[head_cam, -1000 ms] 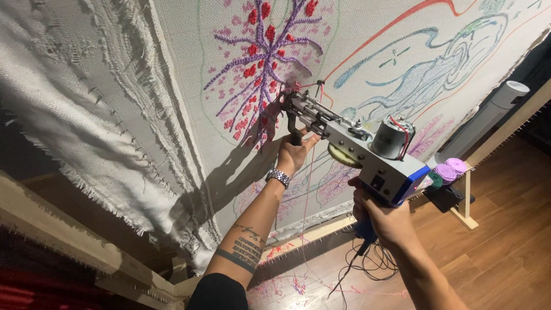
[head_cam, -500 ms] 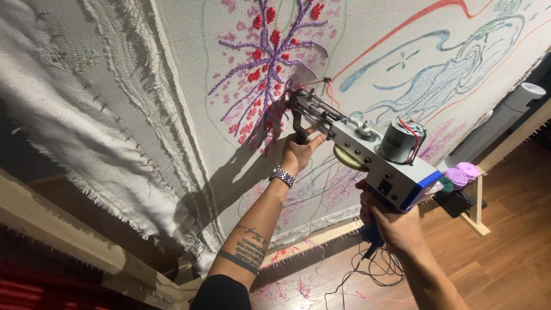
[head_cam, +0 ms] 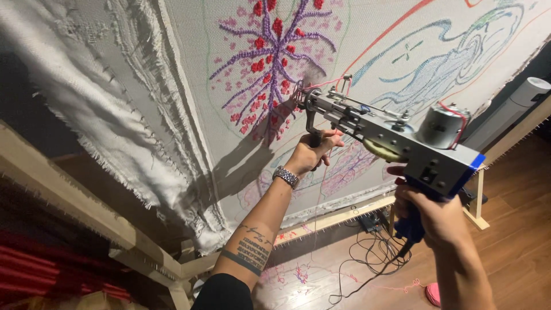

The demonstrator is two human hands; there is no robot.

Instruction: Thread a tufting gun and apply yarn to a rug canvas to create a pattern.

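A grey tufting gun (head_cam: 396,140) with a blue rear grip and a round silver motor points its needle tip at a white cloth (head_cam: 189,63) stretched on a wooden frame. My left hand (head_cam: 313,152), with a metal watch on the wrist, grips the gun's black front handle. My right hand (head_cam: 433,215) holds the blue rear handle. The needle touches the cloth at the edge of a tufted purple branching shape with red dots (head_cam: 272,54). Pink yarn runs into the gun's front.
Coloured outlines of other shapes (head_cam: 447,63) cover the cloth to the right. The wooden frame rail (head_cam: 338,218) runs below. Black cables (head_cam: 373,258) and yarn scraps lie on the wood floor, with a pink object (head_cam: 433,294) near my right forearm. A white cylinder (head_cam: 511,106) stands at right.
The gun and both hands have shifted slightly right and down along the cloth, and the view has drifted with them. Both grips are unchanged.
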